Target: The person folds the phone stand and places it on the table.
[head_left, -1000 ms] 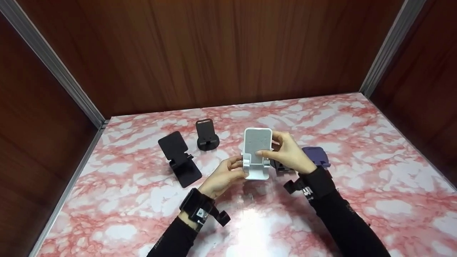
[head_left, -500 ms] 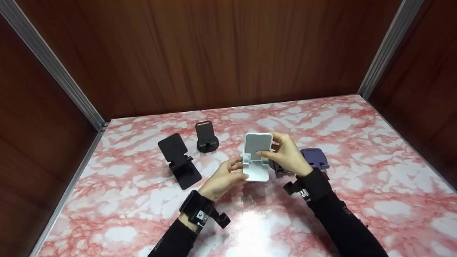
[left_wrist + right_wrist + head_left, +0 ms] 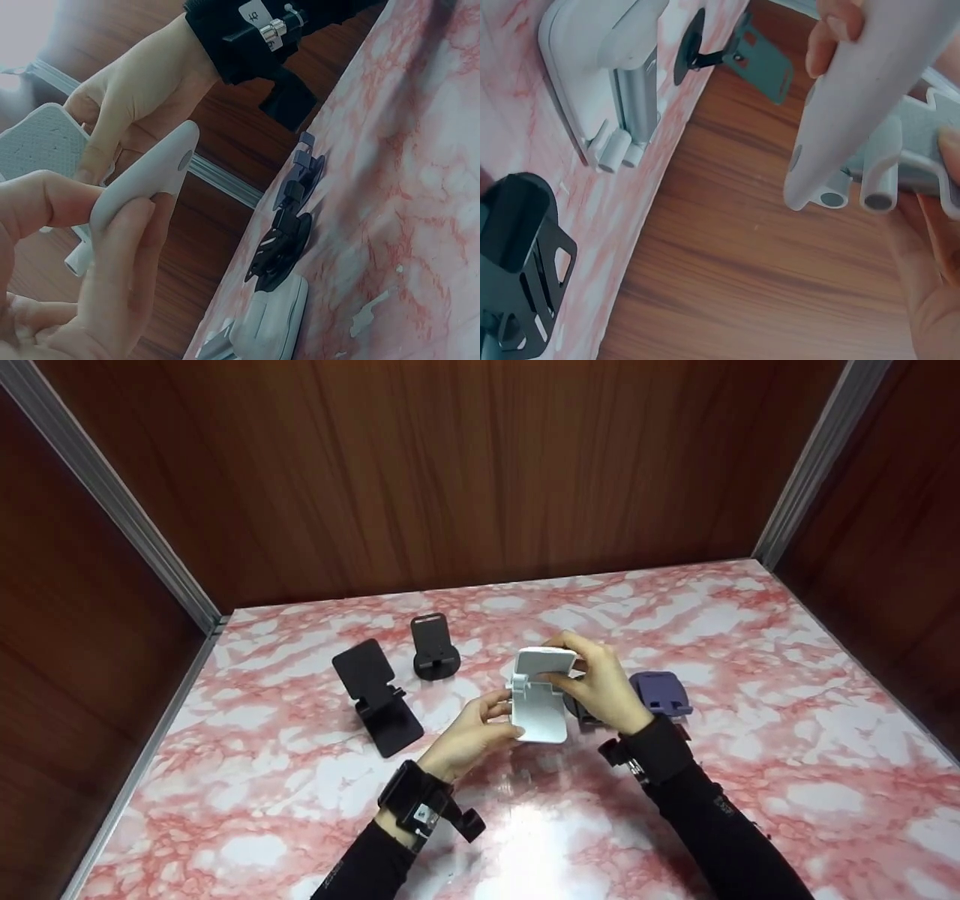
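A white phone stand (image 3: 541, 718) with a grey pad is held up above the table in the head view. My left hand (image 3: 466, 735) grips the left edge of its base, thumb on top. With thumb and fingers, my right hand (image 3: 602, 684) pinches the grey-padded upper plate (image 3: 545, 661), which tilts over the base. In the left wrist view the base (image 3: 142, 172) sits between my left thumb and fingers. The right wrist view shows the stand's hinge ends (image 3: 877, 196) from below.
On the marbled table stand a black phone stand (image 3: 379, 701), a smaller round-based black one (image 3: 433, 646) and a purple one (image 3: 660, 694). A dark stand (image 3: 587, 714) is partly behind my right hand. Another white stand (image 3: 574, 67) shows in the wrist views.
The upper plate has tilted from nearly upright toward me, closer to the base. My right hand has turned with it; my left hand keeps its grip in nearly the same place.
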### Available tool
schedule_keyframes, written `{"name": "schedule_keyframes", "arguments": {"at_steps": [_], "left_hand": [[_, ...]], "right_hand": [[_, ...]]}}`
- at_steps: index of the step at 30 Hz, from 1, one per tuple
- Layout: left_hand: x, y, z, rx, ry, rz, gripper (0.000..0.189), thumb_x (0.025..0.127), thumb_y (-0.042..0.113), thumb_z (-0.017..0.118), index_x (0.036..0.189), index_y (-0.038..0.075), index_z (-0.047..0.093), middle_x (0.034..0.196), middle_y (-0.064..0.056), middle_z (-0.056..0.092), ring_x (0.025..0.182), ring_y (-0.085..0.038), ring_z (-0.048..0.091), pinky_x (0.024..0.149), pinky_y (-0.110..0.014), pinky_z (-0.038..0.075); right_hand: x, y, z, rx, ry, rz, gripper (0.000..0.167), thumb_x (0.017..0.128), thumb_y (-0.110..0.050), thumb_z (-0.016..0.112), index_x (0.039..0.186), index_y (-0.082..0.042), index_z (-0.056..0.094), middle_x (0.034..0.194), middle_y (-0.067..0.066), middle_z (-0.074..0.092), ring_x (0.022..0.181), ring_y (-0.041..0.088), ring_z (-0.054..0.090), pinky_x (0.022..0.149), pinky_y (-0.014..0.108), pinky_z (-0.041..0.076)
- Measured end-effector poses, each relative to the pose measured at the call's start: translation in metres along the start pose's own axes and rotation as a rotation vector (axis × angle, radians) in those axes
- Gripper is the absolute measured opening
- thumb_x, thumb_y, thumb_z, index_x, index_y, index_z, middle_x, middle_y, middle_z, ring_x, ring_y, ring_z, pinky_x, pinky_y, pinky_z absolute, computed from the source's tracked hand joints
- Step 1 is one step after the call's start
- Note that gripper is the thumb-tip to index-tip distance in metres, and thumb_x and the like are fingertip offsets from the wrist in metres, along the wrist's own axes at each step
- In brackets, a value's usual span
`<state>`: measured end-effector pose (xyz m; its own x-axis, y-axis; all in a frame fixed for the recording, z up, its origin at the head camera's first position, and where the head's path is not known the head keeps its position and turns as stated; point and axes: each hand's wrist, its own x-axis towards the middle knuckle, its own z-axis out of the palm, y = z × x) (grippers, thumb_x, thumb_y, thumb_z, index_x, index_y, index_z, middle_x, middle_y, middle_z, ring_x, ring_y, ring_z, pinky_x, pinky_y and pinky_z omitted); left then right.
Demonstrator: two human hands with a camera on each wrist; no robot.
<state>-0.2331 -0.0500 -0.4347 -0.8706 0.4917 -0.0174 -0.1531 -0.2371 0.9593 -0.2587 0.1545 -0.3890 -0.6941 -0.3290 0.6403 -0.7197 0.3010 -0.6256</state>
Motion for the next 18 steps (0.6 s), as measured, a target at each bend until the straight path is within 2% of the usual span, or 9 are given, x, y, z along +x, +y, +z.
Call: {"name": "schedule_keyframes", "arguments": {"at_steps": [3, 7, 14, 18], "left_hand": [[-0.001, 0.001, 0.002, 0.002, -0.005, -0.007, 0.061, 0.085, -0.014, 0.054, 0.142, -0.014, 0.032, 0.126, -0.025, 0.052, 0.104, -0.027, 0.06, 0.091, -0.037, 0.052], [0.0, 0.001, 0.003, -0.007, -0.014, -0.004, 0.06, 0.086, -0.013, 0.054, 0.142, -0.014, 0.031, 0.127, -0.024, 0.053, 0.105, -0.027, 0.059, 0.092, -0.038, 0.052], [-0.001, 0.003, 0.004, 0.015, -0.009, 0.006, 0.061, 0.086, -0.011, 0.055, 0.142, -0.015, 0.031, 0.128, -0.025, 0.053, 0.106, -0.027, 0.059, 0.093, -0.037, 0.051], [-0.003, 0.005, 0.005, 0.045, 0.014, 0.009, 0.062, 0.086, -0.01, 0.057, 0.142, -0.015, 0.031, 0.128, -0.026, 0.053, 0.105, -0.028, 0.06, 0.091, -0.037, 0.052]], "right_hand": [[0.002, -0.014, -0.001, -0.045, 0.029, -0.047, 0.031, 0.072, 0.017, 0.075, 0.099, 0.005, 0.064, 0.094, 0.017, 0.068, 0.086, 0.029, 0.066, 0.072, 0.035, 0.059], [0.003, -0.023, -0.004, -0.082, 0.053, -0.067, 0.029, 0.071, 0.018, 0.074, 0.094, 0.004, 0.063, 0.091, 0.016, 0.069, 0.084, 0.029, 0.067, 0.073, 0.036, 0.058], [0.0, 0.006, -0.002, -0.091, 0.058, -0.068, 0.031, 0.072, 0.016, 0.075, 0.095, -0.002, 0.065, 0.091, 0.008, 0.07, 0.084, 0.023, 0.066, 0.07, 0.035, 0.058], [-0.001, 0.013, -0.002, -0.118, 0.065, -0.111, 0.029, 0.073, 0.013, 0.077, 0.092, -0.005, 0.064, 0.09, 0.002, 0.069, 0.083, 0.017, 0.064, 0.07, 0.031, 0.055]]}}
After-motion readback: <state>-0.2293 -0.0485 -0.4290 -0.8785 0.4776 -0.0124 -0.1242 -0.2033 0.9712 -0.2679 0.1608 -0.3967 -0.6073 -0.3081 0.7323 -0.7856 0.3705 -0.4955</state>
